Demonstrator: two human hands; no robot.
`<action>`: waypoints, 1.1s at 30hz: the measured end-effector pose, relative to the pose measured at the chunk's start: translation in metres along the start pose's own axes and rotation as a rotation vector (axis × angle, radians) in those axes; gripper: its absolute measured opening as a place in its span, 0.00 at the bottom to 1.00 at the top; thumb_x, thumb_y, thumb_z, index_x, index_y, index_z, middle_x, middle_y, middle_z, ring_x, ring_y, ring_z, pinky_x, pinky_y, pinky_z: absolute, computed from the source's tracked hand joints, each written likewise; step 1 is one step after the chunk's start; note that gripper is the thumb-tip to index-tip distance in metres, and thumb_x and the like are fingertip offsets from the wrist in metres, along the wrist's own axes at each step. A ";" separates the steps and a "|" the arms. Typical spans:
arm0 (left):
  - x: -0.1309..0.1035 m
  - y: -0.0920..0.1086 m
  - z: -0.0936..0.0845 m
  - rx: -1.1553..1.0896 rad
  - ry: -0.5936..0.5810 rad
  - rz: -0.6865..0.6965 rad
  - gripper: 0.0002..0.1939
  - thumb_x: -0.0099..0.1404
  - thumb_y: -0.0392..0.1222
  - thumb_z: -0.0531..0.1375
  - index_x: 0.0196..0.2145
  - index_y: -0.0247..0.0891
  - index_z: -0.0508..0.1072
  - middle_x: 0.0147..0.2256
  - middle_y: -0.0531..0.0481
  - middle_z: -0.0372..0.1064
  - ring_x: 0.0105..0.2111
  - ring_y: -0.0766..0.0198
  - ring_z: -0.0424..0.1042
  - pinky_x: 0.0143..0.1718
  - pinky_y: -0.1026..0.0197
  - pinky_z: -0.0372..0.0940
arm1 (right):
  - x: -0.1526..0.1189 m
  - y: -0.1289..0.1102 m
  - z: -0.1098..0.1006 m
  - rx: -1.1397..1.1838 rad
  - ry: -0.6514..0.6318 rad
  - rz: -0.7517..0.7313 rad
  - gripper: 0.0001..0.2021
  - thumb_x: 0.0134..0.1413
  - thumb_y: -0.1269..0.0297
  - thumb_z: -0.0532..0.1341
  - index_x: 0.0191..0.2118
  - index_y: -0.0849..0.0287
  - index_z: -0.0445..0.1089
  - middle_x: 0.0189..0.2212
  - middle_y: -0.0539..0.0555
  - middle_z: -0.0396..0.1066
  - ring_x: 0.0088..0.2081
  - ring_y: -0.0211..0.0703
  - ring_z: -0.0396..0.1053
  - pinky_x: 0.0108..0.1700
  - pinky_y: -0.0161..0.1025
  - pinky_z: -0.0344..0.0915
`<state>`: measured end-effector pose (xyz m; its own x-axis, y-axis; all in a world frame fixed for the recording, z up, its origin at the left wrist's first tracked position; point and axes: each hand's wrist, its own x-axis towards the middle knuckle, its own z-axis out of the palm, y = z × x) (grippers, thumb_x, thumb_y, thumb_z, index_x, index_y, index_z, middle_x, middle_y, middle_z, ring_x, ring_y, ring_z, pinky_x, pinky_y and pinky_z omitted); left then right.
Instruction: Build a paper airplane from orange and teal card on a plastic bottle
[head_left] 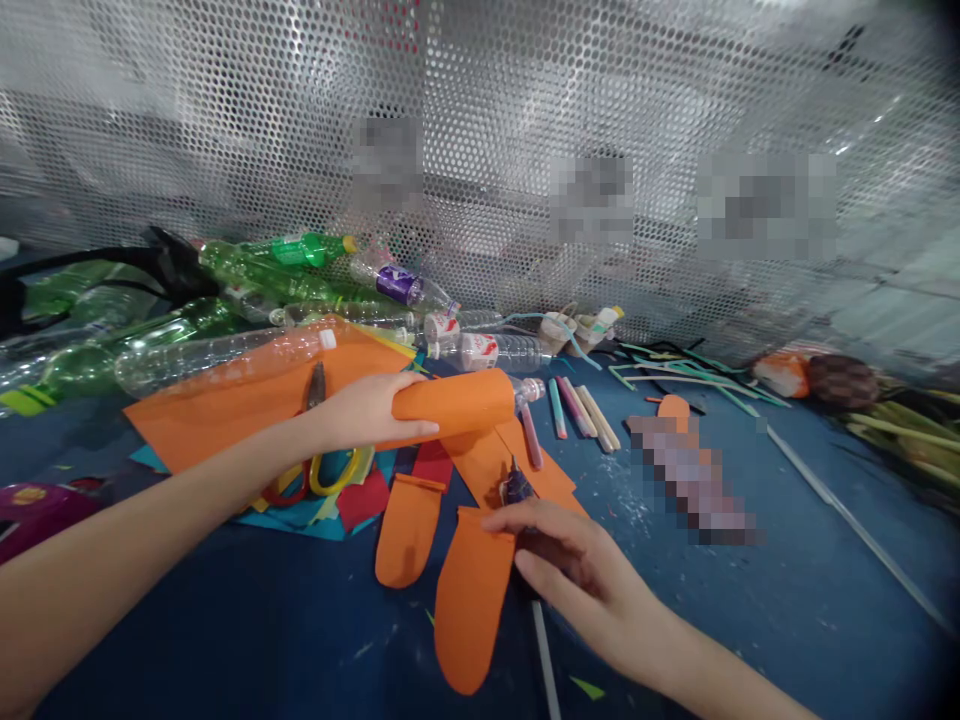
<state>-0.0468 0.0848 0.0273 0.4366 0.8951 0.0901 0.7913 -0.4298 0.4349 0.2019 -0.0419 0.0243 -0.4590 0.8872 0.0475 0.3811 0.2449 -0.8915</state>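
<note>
My left hand (367, 408) is closed round a plastic bottle (529, 391) wrapped in orange paper (457, 402), its bare neck pointing right. My right hand (581, 570) is half curled, with thumb and index finger apart. Its index fingertip touches the folded top of a long orange paper cut-out (471, 610). Partly hidden beneath that hand lies a dark hot glue gun (516, 486), nozzle away from me, with a pale stick (545, 660) behind it. A shorter orange cut-out (409, 535) rests to the left. Scissors (315, 385) with red and yellow handles lie under my left forearm.
Plastic bottles (217, 360) pile up at the back left. Orange sheets (225, 410) and coloured scraps (364, 500) lie near them. Glitter sticks (577, 408) and thin green strips (697, 372) are on the right. A perforated metal panel (480, 130) rises behind the blue table (247, 620).
</note>
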 end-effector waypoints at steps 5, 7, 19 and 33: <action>-0.001 0.003 -0.001 0.005 -0.007 0.005 0.38 0.52 0.65 0.54 0.54 0.39 0.62 0.52 0.41 0.64 0.49 0.46 0.65 0.45 0.53 0.62 | 0.002 0.000 -0.003 -0.067 -0.001 -0.041 0.14 0.55 0.71 0.52 0.45 0.52 0.68 0.40 0.53 0.70 0.41 0.40 0.69 0.41 0.38 0.69; -0.002 0.004 -0.002 0.003 -0.012 0.001 0.39 0.52 0.65 0.54 0.55 0.38 0.61 0.53 0.41 0.64 0.50 0.46 0.65 0.46 0.52 0.61 | 0.004 0.000 -0.003 -0.126 0.011 -0.073 0.12 0.55 0.70 0.54 0.42 0.52 0.69 0.37 0.52 0.70 0.38 0.39 0.69 0.41 0.38 0.68; -0.005 0.009 -0.004 -0.052 -0.039 0.005 0.39 0.52 0.66 0.54 0.55 0.40 0.61 0.52 0.42 0.64 0.49 0.48 0.66 0.47 0.53 0.62 | -0.001 -0.004 -0.009 -0.255 -0.020 -0.054 0.14 0.62 0.67 0.48 0.50 0.47 0.62 0.41 0.52 0.63 0.42 0.38 0.64 0.45 0.38 0.64; -0.005 0.009 -0.006 -0.081 -0.022 -0.001 0.35 0.53 0.63 0.55 0.54 0.41 0.62 0.52 0.42 0.65 0.49 0.47 0.66 0.45 0.53 0.62 | 0.017 0.021 -0.013 0.339 0.189 0.296 0.11 0.50 0.55 0.62 0.38 0.54 0.70 0.38 0.51 0.70 0.38 0.40 0.67 0.39 0.36 0.64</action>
<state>-0.0445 0.0768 0.0356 0.4461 0.8922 0.0704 0.7548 -0.4174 0.5060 0.2131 -0.0168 0.0121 -0.2041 0.9627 -0.1774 0.1760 -0.1422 -0.9741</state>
